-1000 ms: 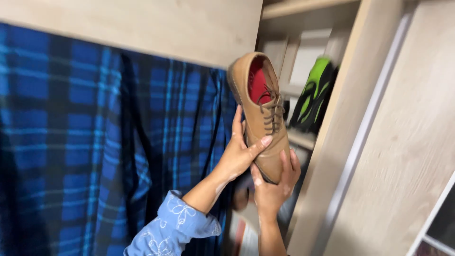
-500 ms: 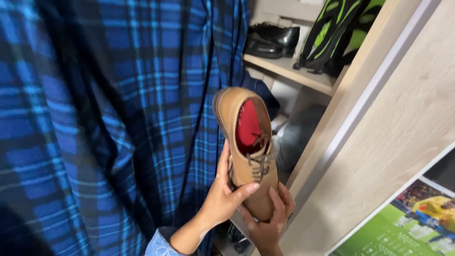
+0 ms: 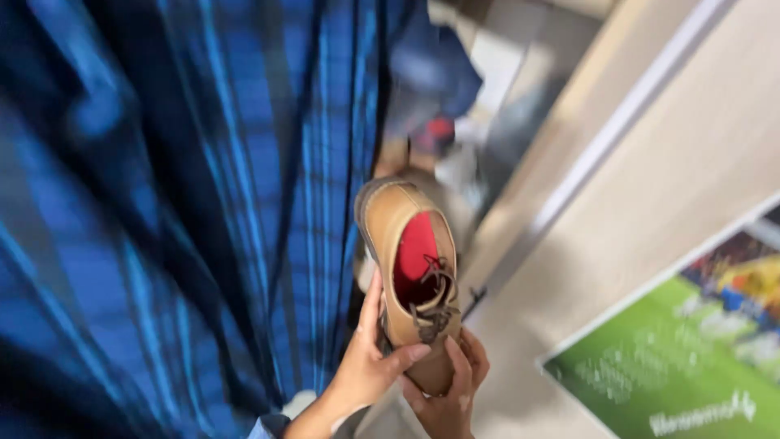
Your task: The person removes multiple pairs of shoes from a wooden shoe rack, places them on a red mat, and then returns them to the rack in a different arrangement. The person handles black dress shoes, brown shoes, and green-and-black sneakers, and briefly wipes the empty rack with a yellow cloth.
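Blue plaid curtain (image 3: 162, 203), left, hanging just beside the shoe. Pale wood panel (image 3: 650, 179), right; green poster (image 3: 691, 366), near right. Tan lace-up shoe (image 3: 410, 276), red-lined, centre, toe clamped by left hand (image 3: 370, 370) and right hand (image 3: 443, 390).

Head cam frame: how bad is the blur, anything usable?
Head view: heavy motion blur on the blue plaid cloth and the shelf area at top; the tan shoe and both hands, left and right, stay fairly sharp; lighting even, no glare.

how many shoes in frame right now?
1 clear: the tan lace-up shoe held toe-down by left hand and right hand. Blurred items behind may hide more.
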